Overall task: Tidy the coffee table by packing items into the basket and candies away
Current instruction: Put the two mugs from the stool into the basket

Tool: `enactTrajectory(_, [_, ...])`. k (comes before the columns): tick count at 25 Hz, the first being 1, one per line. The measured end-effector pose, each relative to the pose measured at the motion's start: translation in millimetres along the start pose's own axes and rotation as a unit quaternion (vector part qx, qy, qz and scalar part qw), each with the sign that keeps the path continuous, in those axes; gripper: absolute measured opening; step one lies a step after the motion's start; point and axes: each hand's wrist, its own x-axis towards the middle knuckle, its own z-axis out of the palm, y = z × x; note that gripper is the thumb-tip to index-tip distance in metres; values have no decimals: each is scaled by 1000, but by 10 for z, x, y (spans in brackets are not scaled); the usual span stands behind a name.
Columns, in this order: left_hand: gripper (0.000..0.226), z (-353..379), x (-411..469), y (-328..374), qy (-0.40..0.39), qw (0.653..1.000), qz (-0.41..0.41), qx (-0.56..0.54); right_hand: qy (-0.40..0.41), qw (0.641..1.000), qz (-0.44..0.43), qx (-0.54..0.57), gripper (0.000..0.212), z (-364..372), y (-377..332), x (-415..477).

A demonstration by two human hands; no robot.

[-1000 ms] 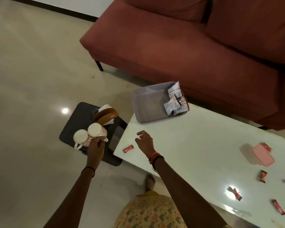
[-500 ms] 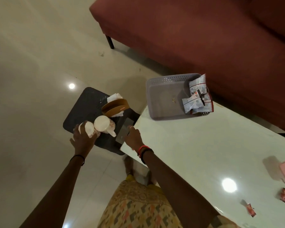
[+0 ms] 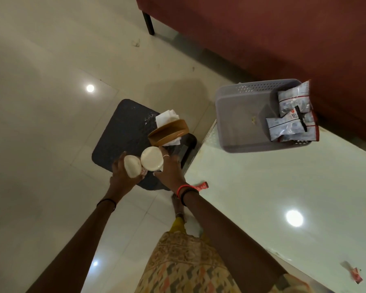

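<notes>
Two cups over dark stool (image 3: pixel 123 132), off the end of the coffee table (image 3: pixel 262 197). Left hand (image 3: pixel 123 176) wrapped around tilted cup (image 3: pixel 132 166), fingers curled on its body. Right hand (image 3: pixel 169 170) closing on second cup (image 3: pixel 151 158), mouth up; fingers against its side, full grip not confirmable from this angle. Brown napkin holder (image 3: pixel 168 133) with white napkins just behind the cups, touching or nearly so. Grey basket (image 3: pixel 241 127) on table corner, well apart to the right, snack packets (image 3: pixel 292 117) piled at its far end, near half bare. Red candy (image 3: pixel 202 186) on table edge just beside right wrist; another candy (image 3: pixel 356 277) far down the table. Likely step: lift both cups, carry to basket. Advice: secure right grip fully before raising, keep second cup level, straighten tilted one, lift straight up to clear napkin holder, set down in bare half of basket one at a time, upright, not on packets. Risk: cups knocking together, wrist sweeping the near candy off the edge.
</notes>
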Motion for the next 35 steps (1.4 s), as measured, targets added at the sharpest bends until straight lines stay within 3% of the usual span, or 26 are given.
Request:
enactTrajectory(3, [100,82,40,-35,10,998,56,22,11,997,-3,-75,81,120,-45,100])
enactTrajectory(7, [97,48,59,-79,15,999,39,25,35,982,-19,-187,78,248,-35,145])
enactTrajectory(11, [92,33,12,-159,51,992,77,83,45,973,-20,-227,79,278,-36,163])
enactTrajectory(15, [90,4,-71,-187,53,993,94,49,52,970,-11,-236,80,268,11,74])
enactTrajectory(23, [95,-59,-298,84,28,985,171,16,73,986,88,-120,91,-86,138,-366])
enactTrajectory(29, [96,-114,-306,786,46,955,286,65,174,976,124,-49,95,-883,357,-609])
enactTrajectory(35, [92,1,19,1821,-24,920,379,97,291,937,192,22,92,-1757,681,-564])
